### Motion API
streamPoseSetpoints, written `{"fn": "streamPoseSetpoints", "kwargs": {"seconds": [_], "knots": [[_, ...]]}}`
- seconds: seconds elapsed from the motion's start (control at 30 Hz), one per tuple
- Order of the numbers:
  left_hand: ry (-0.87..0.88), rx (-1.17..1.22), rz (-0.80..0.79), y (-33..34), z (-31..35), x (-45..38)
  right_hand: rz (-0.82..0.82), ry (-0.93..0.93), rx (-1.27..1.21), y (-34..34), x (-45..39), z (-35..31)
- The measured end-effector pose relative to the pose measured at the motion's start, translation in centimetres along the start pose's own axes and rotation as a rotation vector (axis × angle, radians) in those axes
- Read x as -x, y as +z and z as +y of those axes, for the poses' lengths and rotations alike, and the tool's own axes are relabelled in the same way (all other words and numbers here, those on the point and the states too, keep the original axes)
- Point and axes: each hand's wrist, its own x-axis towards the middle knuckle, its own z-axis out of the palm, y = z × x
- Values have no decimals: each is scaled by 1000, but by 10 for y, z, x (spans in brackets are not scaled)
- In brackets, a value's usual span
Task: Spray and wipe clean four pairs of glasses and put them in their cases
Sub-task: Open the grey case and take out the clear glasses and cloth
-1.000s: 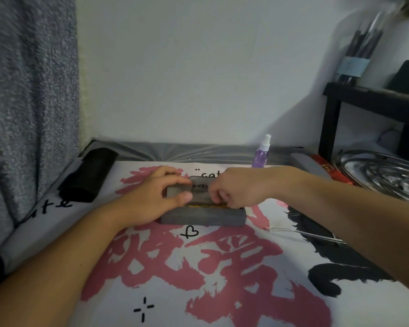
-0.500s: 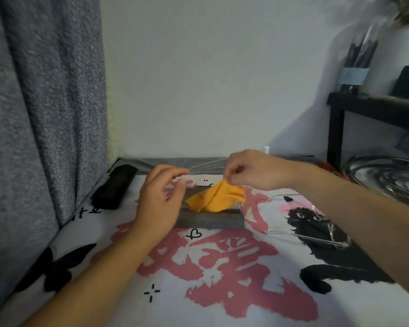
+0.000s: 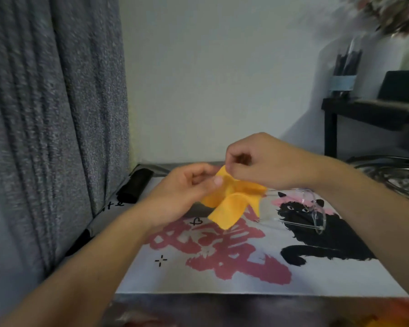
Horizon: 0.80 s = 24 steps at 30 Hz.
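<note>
Orange cloth (image 3: 232, 204), black-cat, pink-brushstroke mat (image 3: 222, 279), grey speckled curtain (image 3: 57, 114)

The printed mat (image 3: 246, 282) carries the only readable marks: black handwritten letters "te" (image 3: 115, 204) at its left edge, a small drawn heart (image 3: 196, 221) near frame centre, and a cross-shaped dash mark (image 3: 161, 260) lower down. The large pink brush character (image 3: 220, 251) is too broken to read.

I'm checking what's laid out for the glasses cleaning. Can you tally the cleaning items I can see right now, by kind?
Orange cloths, held by both the left hand and the right hand: 1
Clear glasses on the mat: 1
Black cases by the curtain: 1
Total: 3
</note>
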Motion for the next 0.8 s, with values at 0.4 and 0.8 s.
{"fn": "streamPoseSetpoints", "kwargs": {"seconds": [0.4,0.8], "knots": [[-131,-394,107,-57,-3,-19,-6,236,-147,7,-24,35],[-36,-869,151,-49,-96,36,73,89,65,118,3,55]]}}
